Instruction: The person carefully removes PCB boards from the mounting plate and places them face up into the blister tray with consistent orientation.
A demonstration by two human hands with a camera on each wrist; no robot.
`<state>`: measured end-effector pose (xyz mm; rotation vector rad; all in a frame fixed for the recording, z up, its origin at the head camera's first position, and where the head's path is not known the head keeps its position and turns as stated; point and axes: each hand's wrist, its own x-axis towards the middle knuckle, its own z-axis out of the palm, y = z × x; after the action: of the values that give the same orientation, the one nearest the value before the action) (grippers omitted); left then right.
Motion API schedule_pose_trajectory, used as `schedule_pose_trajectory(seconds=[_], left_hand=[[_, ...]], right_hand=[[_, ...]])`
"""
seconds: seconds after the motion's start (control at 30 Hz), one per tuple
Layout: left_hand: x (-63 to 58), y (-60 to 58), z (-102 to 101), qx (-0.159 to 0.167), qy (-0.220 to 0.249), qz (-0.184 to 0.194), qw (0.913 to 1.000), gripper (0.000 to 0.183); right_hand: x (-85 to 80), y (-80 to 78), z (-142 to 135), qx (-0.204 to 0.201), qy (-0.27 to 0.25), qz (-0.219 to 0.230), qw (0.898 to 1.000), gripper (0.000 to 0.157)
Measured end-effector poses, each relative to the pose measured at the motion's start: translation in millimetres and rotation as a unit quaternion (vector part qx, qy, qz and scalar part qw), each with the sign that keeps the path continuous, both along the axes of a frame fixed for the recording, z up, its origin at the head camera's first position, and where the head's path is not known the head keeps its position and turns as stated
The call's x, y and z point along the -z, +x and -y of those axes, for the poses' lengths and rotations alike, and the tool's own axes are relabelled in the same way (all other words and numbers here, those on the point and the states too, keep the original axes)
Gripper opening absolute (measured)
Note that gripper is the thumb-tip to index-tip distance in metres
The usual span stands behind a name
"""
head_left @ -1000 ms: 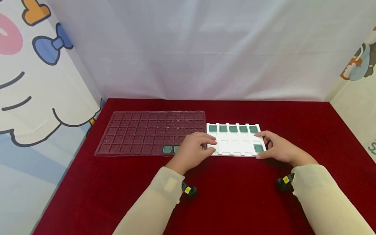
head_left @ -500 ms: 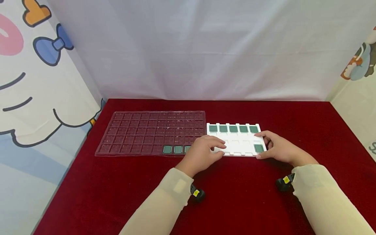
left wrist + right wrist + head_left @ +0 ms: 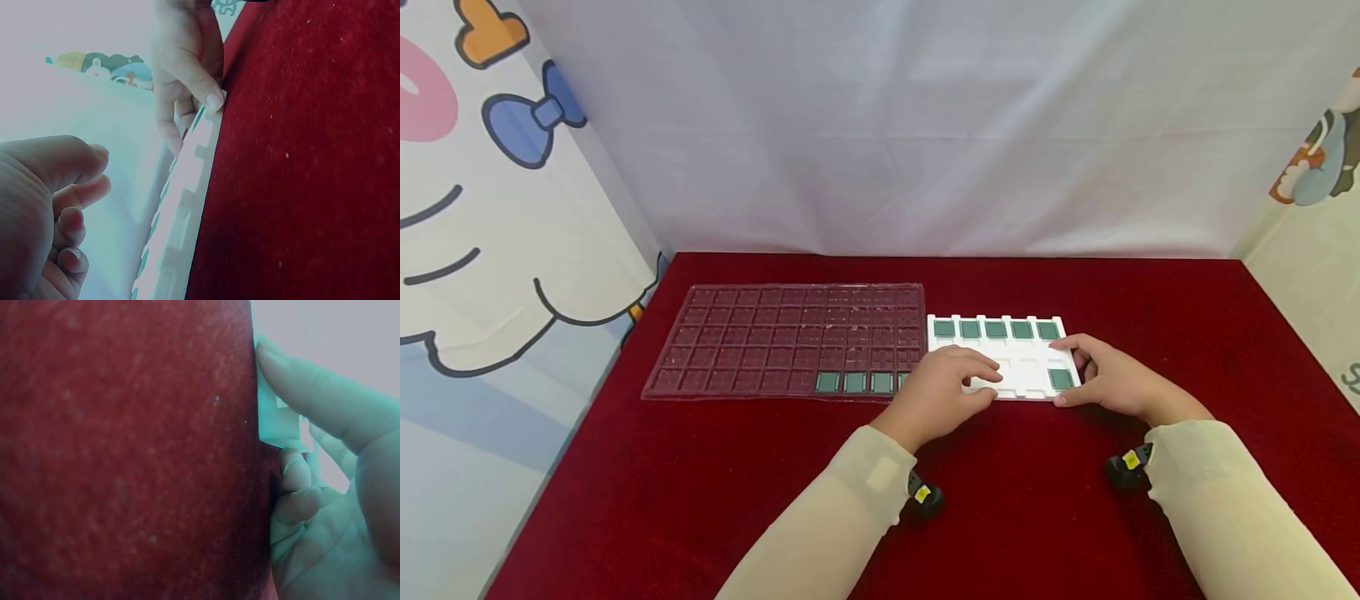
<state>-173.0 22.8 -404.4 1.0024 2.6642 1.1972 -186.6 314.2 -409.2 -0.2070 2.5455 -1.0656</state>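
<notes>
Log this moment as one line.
Left hand: over white tray, load unclear | Right hand: gripping tray's right end | White tray: green squares fill far row | Clear tray: more green squares in near row

Open red cloth [image 3: 1015, 517] nearside — grid tray [image 3: 775, 333], white tray [image 3: 1026, 379] midway, curtain [image 3: 925, 150] behind

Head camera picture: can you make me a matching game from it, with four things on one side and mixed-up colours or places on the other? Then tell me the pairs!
Things:
1. Right hand
2. See-through tray
3. Tablecloth
4. Little squares

Colours and places:
A. Green
B. Gripping the white tray
C. Red
D. Just left of the white tray

Pairs: 1-B, 2-D, 3-C, 4-A
</notes>
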Motion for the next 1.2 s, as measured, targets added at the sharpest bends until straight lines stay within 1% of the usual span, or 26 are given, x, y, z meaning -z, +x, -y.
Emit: schedule_pose_trajectory(seconds=[0.17,0.37,0.5,0.73,0.97,1.2], left_hand=[[0.0,-0.2,-7,0.008,-0.013,-0.006,0.9999,0.022],[0.3,0.3,-13,0.015,-0.039,-0.020,0.9989,0.022],[0.6,0.5,-16,0.017,-0.037,-0.029,0.9988,0.022],[0.0,1.1,-23,0.024,-0.027,-0.027,0.9990,0.021],[-2.5,-3.7,-29,0.031,-0.055,-0.042,0.9971,0.024],[-6.4,-5.8,-37,0.041,-0.058,-0.035,0.9968,0.025]], right_hand=[[-0.9,1.0,1,0.006,0.004,0.006,1.000,0.083],[-1.6,0.5,2,0.001,0.003,0.001,1.000,0.083],[-1.3,0.0,1,0.000,0.000,-0.003,1.000,0.082],[-0.3,0.8,1,0.003,-0.002,0.002,1.000,0.083],[-0.5,1.6,0,0.004,0.001,0.004,1.000,0.083],[0.9,0.6,-1,0.002,0.002,0.001,1.000,0.083]])
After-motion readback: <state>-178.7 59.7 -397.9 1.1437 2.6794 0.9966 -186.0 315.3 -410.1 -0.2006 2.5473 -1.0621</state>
